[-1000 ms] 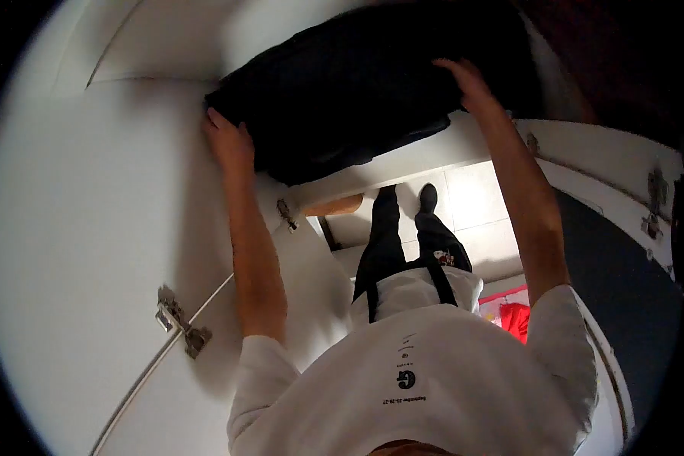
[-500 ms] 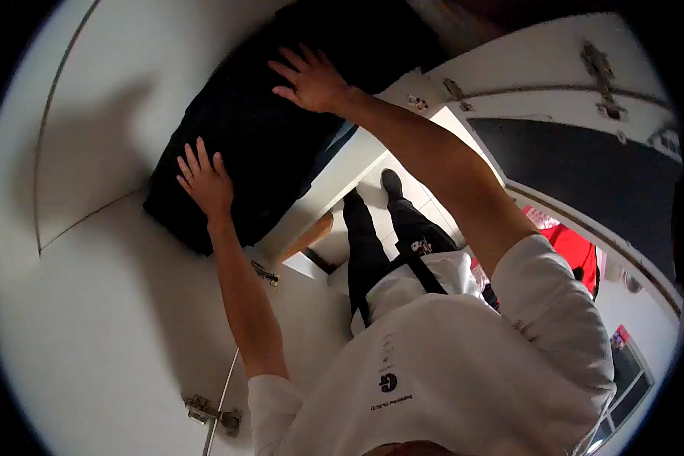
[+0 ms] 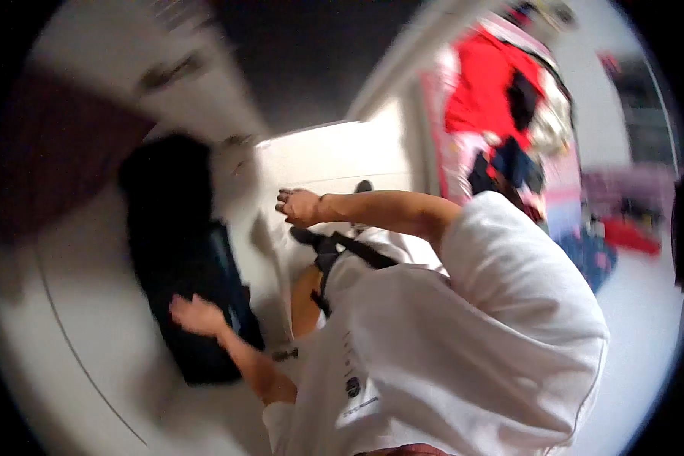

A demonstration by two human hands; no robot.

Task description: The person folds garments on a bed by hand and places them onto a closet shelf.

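A pile of black folded fabric, apparently clothes, lies along a white cabinet shelf on the left. My left hand rests on or just over the lower part of this pile, its fingers stretched out and somewhat blurred. Apart from the fabric, my right hand hangs in front of the cabinet's edge, fingers spread and holding nothing. A dark bluish edge of cloth shows along the near side of the pile.
An open cabinet door with a dark panel stands above my right hand. To the right is a bed with red cloth and other clothes on it. Purple-dark fabric shows at upper left. My feet stand on pale floor tiles.
My right hand has lifted off the black fabric and moved back toward my body. My left hand stays at the pile. The view has swung right, bringing more of the bed into sight.
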